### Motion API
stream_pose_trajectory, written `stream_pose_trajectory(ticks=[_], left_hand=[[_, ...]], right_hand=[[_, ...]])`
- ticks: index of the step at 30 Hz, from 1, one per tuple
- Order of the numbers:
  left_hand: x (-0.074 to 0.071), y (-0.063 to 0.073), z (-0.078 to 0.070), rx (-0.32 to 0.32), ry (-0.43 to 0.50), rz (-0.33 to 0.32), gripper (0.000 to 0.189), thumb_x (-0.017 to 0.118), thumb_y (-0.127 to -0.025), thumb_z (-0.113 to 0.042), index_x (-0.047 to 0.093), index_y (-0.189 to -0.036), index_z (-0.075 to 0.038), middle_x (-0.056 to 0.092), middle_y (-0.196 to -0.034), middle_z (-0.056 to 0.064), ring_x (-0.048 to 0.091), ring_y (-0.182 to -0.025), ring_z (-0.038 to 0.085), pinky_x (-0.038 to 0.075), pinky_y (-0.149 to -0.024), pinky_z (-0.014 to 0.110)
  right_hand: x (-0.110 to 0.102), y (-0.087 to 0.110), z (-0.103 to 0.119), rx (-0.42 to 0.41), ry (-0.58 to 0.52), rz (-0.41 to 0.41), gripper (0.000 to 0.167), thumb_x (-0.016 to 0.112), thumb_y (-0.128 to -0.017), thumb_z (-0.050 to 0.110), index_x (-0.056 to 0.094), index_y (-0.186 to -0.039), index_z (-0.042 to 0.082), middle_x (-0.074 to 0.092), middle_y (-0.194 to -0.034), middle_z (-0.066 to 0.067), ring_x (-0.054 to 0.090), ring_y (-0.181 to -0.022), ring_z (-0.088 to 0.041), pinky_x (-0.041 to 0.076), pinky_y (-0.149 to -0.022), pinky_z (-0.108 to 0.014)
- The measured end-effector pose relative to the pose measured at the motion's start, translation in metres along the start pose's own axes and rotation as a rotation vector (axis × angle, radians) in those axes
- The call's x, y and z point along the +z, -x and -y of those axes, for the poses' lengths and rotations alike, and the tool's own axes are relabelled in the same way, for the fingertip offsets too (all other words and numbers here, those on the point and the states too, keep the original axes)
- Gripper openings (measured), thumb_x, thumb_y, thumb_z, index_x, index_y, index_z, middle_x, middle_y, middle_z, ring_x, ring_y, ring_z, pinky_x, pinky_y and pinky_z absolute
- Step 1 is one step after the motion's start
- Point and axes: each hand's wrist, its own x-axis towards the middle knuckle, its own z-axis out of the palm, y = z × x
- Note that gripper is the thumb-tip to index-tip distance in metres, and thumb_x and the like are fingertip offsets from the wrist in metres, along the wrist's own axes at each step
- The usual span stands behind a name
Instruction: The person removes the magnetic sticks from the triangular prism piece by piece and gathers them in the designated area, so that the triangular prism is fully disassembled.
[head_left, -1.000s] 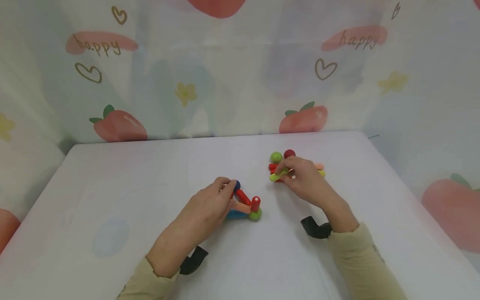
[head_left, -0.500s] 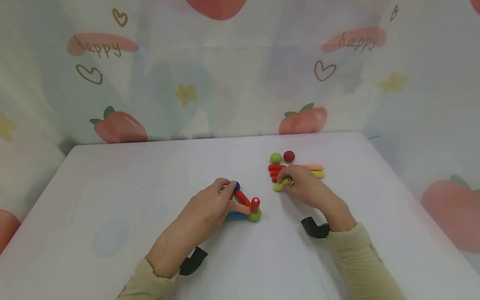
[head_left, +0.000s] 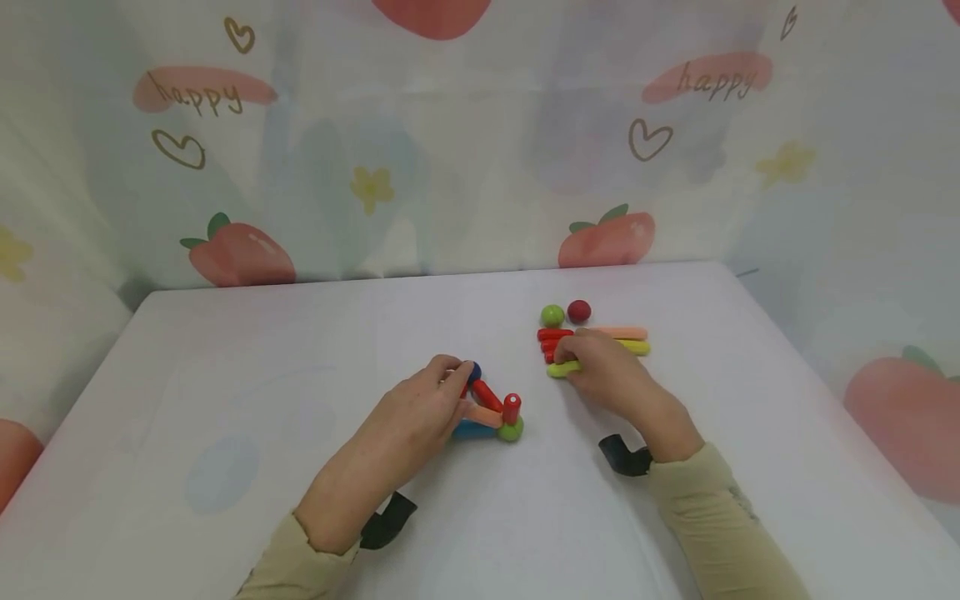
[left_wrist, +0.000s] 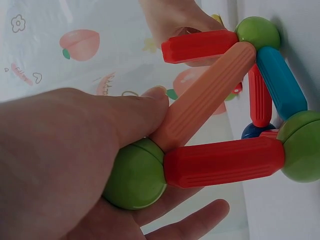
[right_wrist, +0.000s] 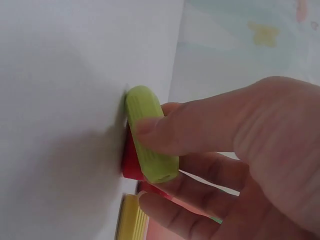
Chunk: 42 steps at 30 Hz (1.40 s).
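My left hand [head_left: 408, 417] grips a green ball [left_wrist: 135, 175] at the top corner of a frame built from rods and balls. A peach rod [left_wrist: 207, 95] and a red rod [left_wrist: 225, 161] slope from that ball to two other green balls on the table. A blue rod [left_wrist: 282, 82] joins those two lower balls, and a dark blue ball [head_left: 475, 372] sits behind. Another red rod [head_left: 512, 408] stands up from the right green ball [head_left: 511, 429]. My right hand [head_left: 618, 375] pinches a lime-green rod [right_wrist: 150, 135], which lies at the near side of some red rods [head_left: 555, 335].
On the white table [head_left: 300, 358], a loose green ball [head_left: 552, 316] and a dark red ball [head_left: 579, 312] lie beyond the rods. A peach rod [head_left: 628, 332] and a yellow rod [head_left: 635, 347] extend right of them. A printed curtain [head_left: 480, 150] hangs behind.
My right hand has brought the lime-green rod down and nearer to me, beside the red rods, and turned it to lie level. The left hand and the frame have stayed in place.
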Motion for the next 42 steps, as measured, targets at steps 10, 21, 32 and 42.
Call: stream_pose_trajectory(ticks=[10, 21, 32, 42], left_hand=[[0.001, 0.000, 0.001, 0.007, 0.002, -0.013, 0.048, 0.067, -0.095, -0.026, 0.057, -0.135, -0.002, 0.060, -0.128, 0.013, 0.068, -0.095, 0.020, 0.060, -0.081, 0.031], [0.001, 0.002, 0.001, 0.015, 0.018, -0.032, 0.045, 0.068, -0.094, -0.024, 0.060, -0.133, -0.003, 0.060, -0.126, 0.013, 0.068, -0.088, 0.019, 0.060, -0.074, 0.030], [0.002, 0.001, 0.003, 0.029, 0.046, -0.036, 0.028, 0.070, -0.093, -0.020, 0.066, -0.119, -0.009, 0.062, -0.119, 0.010, 0.066, -0.083, 0.016, 0.059, -0.073, 0.027], [0.002, 0.003, 0.004, 0.062, 0.050, -0.083, 0.023, 0.071, -0.092, -0.021, 0.066, -0.113, -0.011, 0.062, -0.114, 0.010, 0.065, -0.080, 0.016, 0.058, -0.069, 0.026]], right_hand=[[0.007, 0.000, 0.008, 0.023, 0.069, -0.026, 0.026, 0.073, -0.084, 0.000, 0.069, -0.108, 0.009, 0.061, -0.104, -0.010, 0.056, -0.101, -0.026, 0.058, -0.085, -0.040], [0.011, 0.002, 0.010, -0.005, 0.140, -0.084, 0.027, 0.075, -0.082, -0.001, 0.066, -0.105, 0.009, 0.059, -0.100, -0.010, 0.055, -0.095, -0.025, 0.057, -0.083, -0.039], [0.004, 0.004, 0.014, -0.013, 0.056, -0.065, 0.022, 0.074, -0.085, 0.004, 0.066, -0.104, 0.009, 0.062, -0.102, -0.009, 0.058, -0.095, -0.024, 0.057, -0.082, -0.039], [-0.011, 0.017, 0.036, -0.173, -0.069, -0.049, 0.022, 0.075, -0.087, 0.011, 0.068, -0.109, 0.010, 0.065, -0.107, -0.007, 0.062, -0.098, -0.023, 0.058, -0.083, -0.036]])
